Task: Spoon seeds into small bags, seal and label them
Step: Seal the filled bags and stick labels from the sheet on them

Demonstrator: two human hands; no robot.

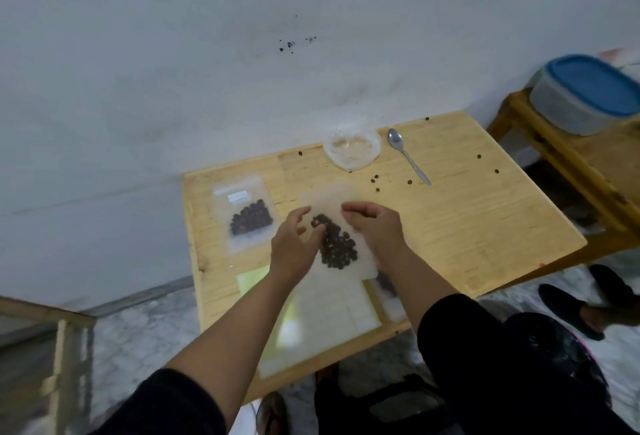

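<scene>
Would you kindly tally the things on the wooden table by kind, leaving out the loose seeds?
Seed bags: 3, one labelled, one held, one partly hidden
Spoon: 1
Clear bowl: 1
Label sheet: 1
Total: 6

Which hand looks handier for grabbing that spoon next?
Probably the right hand. The spoon lies on the table's far right side, beyond that hand, while the left hand would have to cross over the seed bag that both hands hold.
</scene>
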